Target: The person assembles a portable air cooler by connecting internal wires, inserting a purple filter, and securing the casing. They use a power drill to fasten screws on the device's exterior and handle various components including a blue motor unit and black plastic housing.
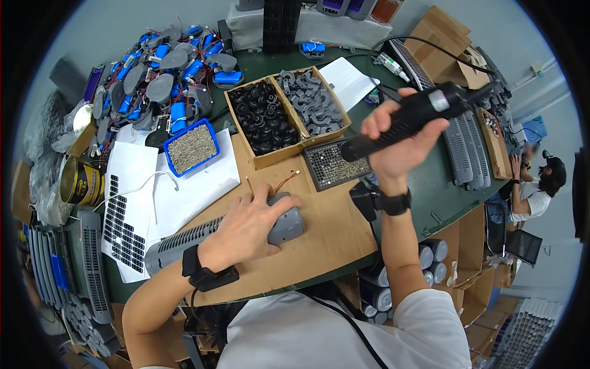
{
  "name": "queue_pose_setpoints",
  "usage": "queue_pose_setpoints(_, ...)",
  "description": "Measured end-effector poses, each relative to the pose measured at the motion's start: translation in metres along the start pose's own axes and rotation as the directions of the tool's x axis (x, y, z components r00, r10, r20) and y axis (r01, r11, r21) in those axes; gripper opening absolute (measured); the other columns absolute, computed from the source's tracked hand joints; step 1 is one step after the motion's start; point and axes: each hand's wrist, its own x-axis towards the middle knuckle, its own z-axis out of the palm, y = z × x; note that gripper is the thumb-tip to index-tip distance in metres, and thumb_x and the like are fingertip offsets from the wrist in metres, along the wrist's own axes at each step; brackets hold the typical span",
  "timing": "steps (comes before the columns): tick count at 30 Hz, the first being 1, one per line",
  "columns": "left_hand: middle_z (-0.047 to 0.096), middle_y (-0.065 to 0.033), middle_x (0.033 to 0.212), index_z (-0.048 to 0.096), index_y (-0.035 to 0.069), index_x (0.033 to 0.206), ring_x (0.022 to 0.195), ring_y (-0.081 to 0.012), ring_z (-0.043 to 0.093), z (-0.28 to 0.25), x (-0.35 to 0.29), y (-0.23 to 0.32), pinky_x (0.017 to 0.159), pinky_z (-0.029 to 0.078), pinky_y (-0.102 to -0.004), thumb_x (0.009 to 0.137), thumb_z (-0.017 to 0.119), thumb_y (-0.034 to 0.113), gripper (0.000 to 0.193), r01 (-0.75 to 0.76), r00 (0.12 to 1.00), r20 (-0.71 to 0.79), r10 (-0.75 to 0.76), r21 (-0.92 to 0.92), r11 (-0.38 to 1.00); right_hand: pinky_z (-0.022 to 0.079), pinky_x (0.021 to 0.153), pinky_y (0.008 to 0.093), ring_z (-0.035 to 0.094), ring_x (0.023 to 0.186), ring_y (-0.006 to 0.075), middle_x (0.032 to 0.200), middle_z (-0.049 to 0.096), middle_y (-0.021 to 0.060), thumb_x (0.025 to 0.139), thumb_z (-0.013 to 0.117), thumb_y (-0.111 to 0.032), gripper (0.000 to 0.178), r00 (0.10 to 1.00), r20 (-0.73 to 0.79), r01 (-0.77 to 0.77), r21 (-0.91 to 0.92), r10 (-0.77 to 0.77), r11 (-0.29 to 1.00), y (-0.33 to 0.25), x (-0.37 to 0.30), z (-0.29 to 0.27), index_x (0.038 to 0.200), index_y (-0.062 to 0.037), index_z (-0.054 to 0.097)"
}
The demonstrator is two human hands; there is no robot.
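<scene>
My left hand [241, 226] grips the end of a long grey plastic housing [287, 227] with rows of vent slots, which lies on a brown cardboard sheet [326, 227]. Two thin wires with a small white connector [296, 174] stick out beyond my fingers. Raised above the table's right side, my right hand [409, 144] is closed round a black electric screwdriver [424, 114], its cable running off its upper right end. Below the tool sits a dark perforated tray [322, 169] holding small screws, partly hidden by it.
A divided cardboard box [263, 161] holds black rings and grey clips. To its left stands a blue tray [212, 154] of small screws, near a heap of blue battery packs [178, 117]. Grey vented housings [464, 154] lie at right. A co-worker [533, 190] sits at far right.
</scene>
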Motion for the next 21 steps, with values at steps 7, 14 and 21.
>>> queue_pose_setpoints(7,0.044,-0.0163,0.128,0.048,0.024,0.129,0.106,-0.0436,0.054,-0.001,0.000,-0.003,0.092,0.048,-0.0476,0.059,0.087,0.014,0.081,0.011,1.000,-0.006,-0.011,-0.033,0.999,0.042,0.055,0.0333,0.047,0.054,0.0173,0.065,0.047,0.0054,0.088,0.030,-0.081,0.081,0.999,0.054,0.012,-0.238,0.001,0.971,0.045,0.005,-0.001,0.119,-0.0074,0.043)
queue_pose_setpoints(14,0.044,-0.0154,0.129,0.049,0.023,0.128,0.107,-0.0440,0.054,-0.003,0.002,-0.001,0.093,0.047,-0.0479,0.059,0.087,0.014,0.079,0.030,1.000,0.006,-0.030,-0.039,0.999,0.043,0.055,0.0333,0.047,0.053,0.0174,0.064,0.047,0.0056,0.088,0.028,-0.081,0.081,0.999,0.001,-0.043,-0.140,0.044,0.989,0.051,0.002,0.004,0.118,-0.0077,0.043)
queue_pose_setpoints(21,0.045,-0.0143,0.129,0.050,0.024,0.127,0.106,-0.0431,0.054,-0.003,0.001,0.001,0.093,0.047,-0.0478,0.058,0.087,0.012,0.080,0.042,0.999,-0.010,-0.042,-0.041,0.998,0.043,0.055,0.0319,0.048,0.053,0.0169,0.064,0.048,0.0059,0.085,0.031,-0.084,0.084,0.997,0.065,-0.032,-0.215,0.047,0.976,0.061,-0.002,0.006,0.118,-0.0072,0.043)
